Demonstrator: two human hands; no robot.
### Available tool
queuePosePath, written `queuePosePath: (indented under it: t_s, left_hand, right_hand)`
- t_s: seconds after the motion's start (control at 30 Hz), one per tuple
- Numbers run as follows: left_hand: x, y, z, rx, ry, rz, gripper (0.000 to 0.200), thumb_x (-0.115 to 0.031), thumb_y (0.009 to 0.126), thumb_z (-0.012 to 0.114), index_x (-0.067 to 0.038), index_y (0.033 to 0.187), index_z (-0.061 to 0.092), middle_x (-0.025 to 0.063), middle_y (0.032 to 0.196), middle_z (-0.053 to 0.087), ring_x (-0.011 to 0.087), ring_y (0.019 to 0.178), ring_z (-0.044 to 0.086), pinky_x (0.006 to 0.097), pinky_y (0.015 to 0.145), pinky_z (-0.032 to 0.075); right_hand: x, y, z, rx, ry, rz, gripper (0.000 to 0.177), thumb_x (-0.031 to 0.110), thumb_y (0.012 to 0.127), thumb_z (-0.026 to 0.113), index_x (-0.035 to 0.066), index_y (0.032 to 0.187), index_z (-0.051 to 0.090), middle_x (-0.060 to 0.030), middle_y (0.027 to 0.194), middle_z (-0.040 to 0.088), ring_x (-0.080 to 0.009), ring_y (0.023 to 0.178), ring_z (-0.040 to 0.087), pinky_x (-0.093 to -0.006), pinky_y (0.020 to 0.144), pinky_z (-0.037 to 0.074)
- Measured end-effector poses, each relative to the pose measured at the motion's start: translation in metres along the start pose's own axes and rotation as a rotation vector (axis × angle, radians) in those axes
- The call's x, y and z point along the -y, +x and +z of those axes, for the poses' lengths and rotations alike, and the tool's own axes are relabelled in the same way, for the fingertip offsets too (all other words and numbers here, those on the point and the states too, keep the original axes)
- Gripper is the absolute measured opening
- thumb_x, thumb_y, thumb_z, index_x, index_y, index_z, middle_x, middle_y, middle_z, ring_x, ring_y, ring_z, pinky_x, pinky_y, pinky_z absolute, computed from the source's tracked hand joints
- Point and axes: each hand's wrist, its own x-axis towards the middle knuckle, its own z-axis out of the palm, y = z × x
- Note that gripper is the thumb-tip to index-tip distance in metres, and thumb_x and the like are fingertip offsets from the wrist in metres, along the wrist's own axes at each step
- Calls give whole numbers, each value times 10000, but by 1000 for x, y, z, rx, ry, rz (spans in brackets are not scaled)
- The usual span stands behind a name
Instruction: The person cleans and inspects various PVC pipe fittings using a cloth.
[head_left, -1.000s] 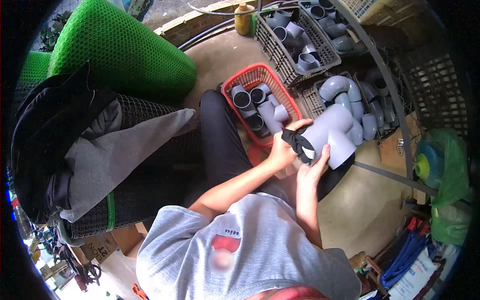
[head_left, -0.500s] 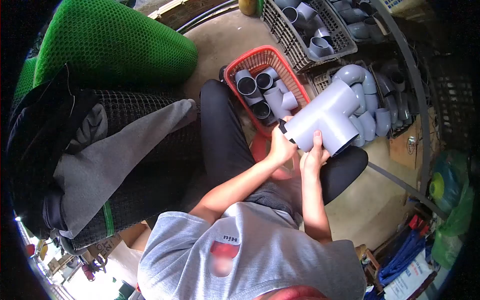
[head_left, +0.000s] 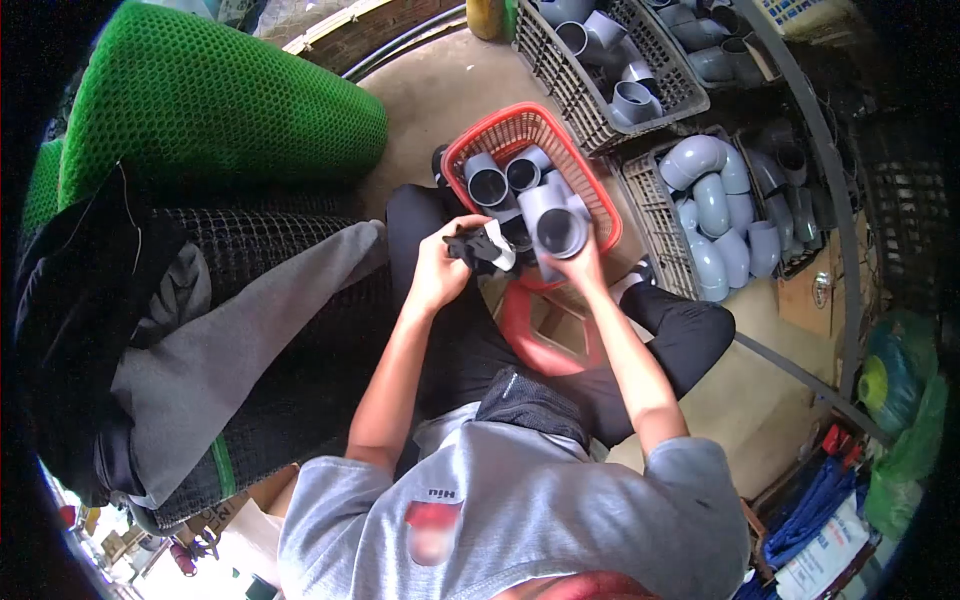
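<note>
My left hand (head_left: 438, 268) is closed on a crumpled black cloth (head_left: 474, 246) with a white patch, held over my left knee. My right hand (head_left: 586, 268) grips a large grey plastic tee pipe fitting (head_left: 556, 226) from below, its open end facing up at me. The fitting sits at the near end of a red plastic basket (head_left: 497, 127), among several smaller grey fittings (head_left: 488, 184) lying in that basket. The two hands are a short way apart, with the cloth no longer touching the tee.
Grey crates of pipe fittings (head_left: 612, 78) and elbows (head_left: 712, 205) stand behind and right of the basket. A green mesh roll (head_left: 220, 100) and a black mesh roll draped with grey clothing (head_left: 220, 330) lie at left. A red stool (head_left: 545, 335) is between my knees.
The tee was held up in both hands with the cloth against it. My right hand has now lowered it into the red basket, and my left hand has drawn away left with the cloth.
</note>
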Motion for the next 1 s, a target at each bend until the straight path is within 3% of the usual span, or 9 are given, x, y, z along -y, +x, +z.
queuePosePath:
  t_s: [0.13,0.2,0.4,0.6,0.63,0.77,0.87,0.9,1.0]
  left_hand:
    - [14,0,2,13,25,-43,346,54,852,630,-14,1187,687,74,1020,756,114,977,683,275,894,526]
    - [19,3,4,-19,38,-46,357,52,842,629,-14,1189,685,82,1024,756,117,978,686,278,891,530]
    - [20,9,3,38,49,-71,328,-9,877,695,-16,1204,686,57,1069,745,117,979,683,276,894,531]
    - [25,6,4,44,58,-86,335,0,872,678,-22,1206,684,58,1070,745,120,982,685,276,897,530]
    - [26,6,4,33,45,-78,335,3,872,671,-23,1206,685,58,1070,745,121,980,686,276,896,530]
    - [24,7,5,28,24,-82,327,5,880,661,-20,1205,683,58,1069,742,123,973,684,277,895,530]
    - [16,8,7,40,59,-79,324,16,883,654,-15,1205,681,59,1069,741,123,972,683,277,899,529]
    - [15,8,8,43,54,-85,322,19,884,654,-15,1203,682,59,1069,741,123,972,683,279,900,529]
    - [18,10,9,46,39,-75,344,47,866,621,-11,1199,681,72,1058,745,128,982,687,282,910,528]
  right_hand:
    - [-36,2,35,216,-21,-16,922,160,621,941,48,1392,449,-189,1299,655,-302,1251,623,-446,1027,498]
    - [-41,13,51,130,-40,-215,919,124,646,917,43,1425,436,-199,1276,648,-366,1247,610,-459,1037,492]
    - [-64,21,63,239,-20,-132,982,187,641,944,35,1457,418,-224,1384,580,-377,1327,538,-461,1115,436]
    - [-111,26,58,512,-61,567,1154,450,549,966,-61,1433,428,-255,1443,542,-327,1366,521,-432,1140,419]
    - [-94,30,46,576,-216,563,1206,571,587,910,-102,1452,405,-276,1457,522,-331,1385,502,-431,1135,422]
    - [-102,31,22,555,-155,640,1231,685,723,766,-145,1509,310,-302,1490,480,-341,1399,482,-408,1136,424]
    - [-27,39,-21,714,287,970,895,701,864,634,133,1528,442,-142,1462,568,-328,1317,556,-614,1069,428]
    - [-56,44,-17,724,332,1048,763,733,886,577,237,1464,524,-74,1365,644,-307,1193,636,-664,944,472]
    - [-82,53,-21,757,489,1069,755,750,875,575,222,1415,568,-67,1279,686,-274,1083,682,-552,891,520]
